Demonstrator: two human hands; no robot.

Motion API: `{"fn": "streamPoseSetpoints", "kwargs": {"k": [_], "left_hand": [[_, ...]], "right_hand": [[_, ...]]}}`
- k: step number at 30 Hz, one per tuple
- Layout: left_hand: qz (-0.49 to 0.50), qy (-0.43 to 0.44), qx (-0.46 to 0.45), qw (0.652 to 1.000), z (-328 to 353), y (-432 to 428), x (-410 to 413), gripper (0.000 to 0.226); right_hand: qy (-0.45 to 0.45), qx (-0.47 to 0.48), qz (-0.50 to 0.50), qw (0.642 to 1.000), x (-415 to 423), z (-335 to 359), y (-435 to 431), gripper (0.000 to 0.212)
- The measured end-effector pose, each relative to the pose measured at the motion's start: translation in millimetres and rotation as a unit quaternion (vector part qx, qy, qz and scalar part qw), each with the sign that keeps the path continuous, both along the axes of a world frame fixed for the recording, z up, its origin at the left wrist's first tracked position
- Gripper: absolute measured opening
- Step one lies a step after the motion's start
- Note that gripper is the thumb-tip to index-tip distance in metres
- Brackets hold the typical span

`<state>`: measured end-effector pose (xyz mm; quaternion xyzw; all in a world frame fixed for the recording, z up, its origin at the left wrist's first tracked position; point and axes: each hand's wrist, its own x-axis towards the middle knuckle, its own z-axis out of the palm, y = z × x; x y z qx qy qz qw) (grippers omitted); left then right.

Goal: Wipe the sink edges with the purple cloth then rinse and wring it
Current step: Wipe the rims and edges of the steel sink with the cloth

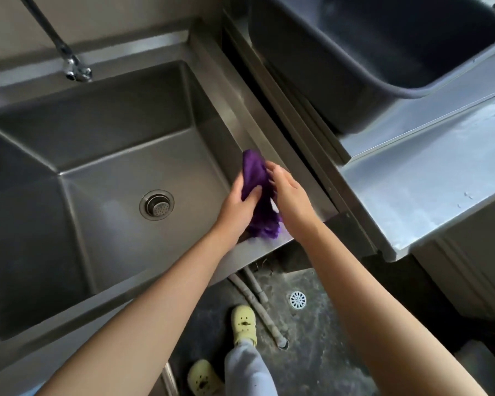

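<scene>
Cloth [256,178], purple, soft and limp, bunched at sink [269,144] right edge; left hand [237,208] and right hand [290,195] both gripping it; best gathered mid-bunch

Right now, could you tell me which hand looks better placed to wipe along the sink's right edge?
Probably the right hand. It sits over the right rim of the sink, touching the purple cloth. The left hand grips the cloth from the basin side, with its arm crossing the front rim.
</scene>
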<state>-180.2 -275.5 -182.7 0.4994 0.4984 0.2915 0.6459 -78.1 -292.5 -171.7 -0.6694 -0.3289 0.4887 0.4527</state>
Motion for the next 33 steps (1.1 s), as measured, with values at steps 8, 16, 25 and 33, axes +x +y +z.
{"fn": "streamPoseSetpoints", "kwargs": {"k": [8,16,25,33], "left_hand": [[-0.253,0.365,0.345,0.827,-35,11,12,0.044],[-0.259,0.407,0.352,0.802,-38,11,25,0.033],[-0.215,0.449,0.376,0.781,-47,50,39,0.035],[-0.167,0.453,0.369,0.794,-48,102,36,0.033]], "right_hand": [[-0.476,-0.043,0.137,0.868,49,-48,-38,0.052],[-0.461,-0.043,0.157,0.872,52,-55,-42,0.056],[-0.543,-0.064,0.115,0.830,38,-55,-31,0.059],[-0.520,-0.024,0.186,0.833,50,-57,59,0.060]]}}
